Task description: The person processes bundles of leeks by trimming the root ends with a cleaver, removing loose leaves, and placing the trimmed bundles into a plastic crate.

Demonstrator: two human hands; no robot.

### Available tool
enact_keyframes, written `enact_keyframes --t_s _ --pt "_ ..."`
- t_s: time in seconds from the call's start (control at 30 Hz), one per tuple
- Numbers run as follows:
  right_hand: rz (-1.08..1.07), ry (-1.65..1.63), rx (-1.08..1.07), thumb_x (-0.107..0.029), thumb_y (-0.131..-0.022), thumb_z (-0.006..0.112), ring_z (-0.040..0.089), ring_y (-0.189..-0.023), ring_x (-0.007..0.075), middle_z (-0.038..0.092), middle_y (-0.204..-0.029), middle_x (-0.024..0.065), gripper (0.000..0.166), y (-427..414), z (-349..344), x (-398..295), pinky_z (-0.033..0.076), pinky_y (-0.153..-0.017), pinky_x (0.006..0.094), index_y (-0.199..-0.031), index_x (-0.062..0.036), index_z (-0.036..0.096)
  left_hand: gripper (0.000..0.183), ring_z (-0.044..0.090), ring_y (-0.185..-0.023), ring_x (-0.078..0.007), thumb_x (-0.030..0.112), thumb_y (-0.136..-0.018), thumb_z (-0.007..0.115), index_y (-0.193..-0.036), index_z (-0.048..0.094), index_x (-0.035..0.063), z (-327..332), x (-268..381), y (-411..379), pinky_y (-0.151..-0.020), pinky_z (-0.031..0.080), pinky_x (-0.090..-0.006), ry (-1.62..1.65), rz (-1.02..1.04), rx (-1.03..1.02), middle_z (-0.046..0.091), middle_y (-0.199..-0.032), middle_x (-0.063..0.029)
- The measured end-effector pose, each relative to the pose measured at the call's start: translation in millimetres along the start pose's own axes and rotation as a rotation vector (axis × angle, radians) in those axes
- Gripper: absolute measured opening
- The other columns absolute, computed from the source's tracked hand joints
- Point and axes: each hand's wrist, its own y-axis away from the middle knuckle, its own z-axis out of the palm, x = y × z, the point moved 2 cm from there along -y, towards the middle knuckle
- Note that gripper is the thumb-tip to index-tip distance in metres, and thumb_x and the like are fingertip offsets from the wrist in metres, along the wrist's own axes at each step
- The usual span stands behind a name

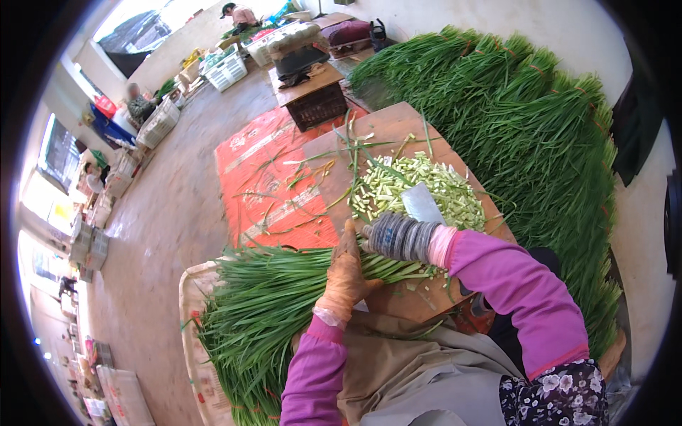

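Observation:
My left hand (343,277), in an orange glove, clasps a bundle of long green garlic chives (277,277) across a brown board (426,298), with the leaves to the left. My right hand (397,237), in a grey striped knit glove, is curled against the far side of the bundle, beside the left fingers. Its grip is partly hidden. A broad metal knife blade (422,203) shows just beyond the right wrist, over a heap of short cut stems (453,197). The right forearm hides its lower end, so I cannot see whether that hand holds it.
Tied chive bundles (522,112) are heaped along the wall at right. More chives hang over a pale sheet (194,287) at left. Beyond the board lie a red sheet (266,170) and a low table (309,85). People work beside white crates (226,69) farther off.

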Motion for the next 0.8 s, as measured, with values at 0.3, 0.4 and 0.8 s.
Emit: enact_keyframes --t_s 0.3,0.4,0.8 --pt "-0.017 1.488 0.802 -0.014 -0.079 0.047 0.054 -0.043 0.02 0.055 -0.052 0.0109 0.021 7.8 33.4 -3.8 0.045 -0.04 0.0322 -0.065 -0.002 0.056 0.131 0.045 -0.119 -0.0371 0.02 -0.04 0.089 -0.142 0.01 -0.0064 10.2 -2.8 0.7 -0.101 0.037 -0.038 -0.037 0.145 0.079 0.043 -0.132 -0.0246" --pt "-0.041 1.469 0.915 -0.018 -0.08 0.051 0.061 -0.056 0.0208 0.063 -0.066 0.0141 0.023 19.6 22.0 -22.4 0.05 -0.051 0.0319 -0.076 0.0004 0.063 0.132 0.046 -0.119 -0.0344 0.018 -0.039 0.09 -0.143 0.011 -0.004 10.0 -1.9 1.6 -0.102 0.038 -0.0366 0.006 0.092 0.055 0.043 -0.133 -0.0213" --pt "-0.123 0.002 0.081 -0.025 -0.08 0.056 0.063 -0.072 0.0223 0.066 -0.082 0.0081 0.022 17.4 -12.6 5.8 0.051 -0.06 0.0396 -0.086 -0.0067 0.067 0.132 0.036 -0.126 -0.0376 0.025 -0.039 0.088 -0.142 0.011 -0.006 15.8 -8.9 5.9 -0.107 0.029 -0.0396 -0.002 0.123 0.029 0.033 -0.139 -0.0251"
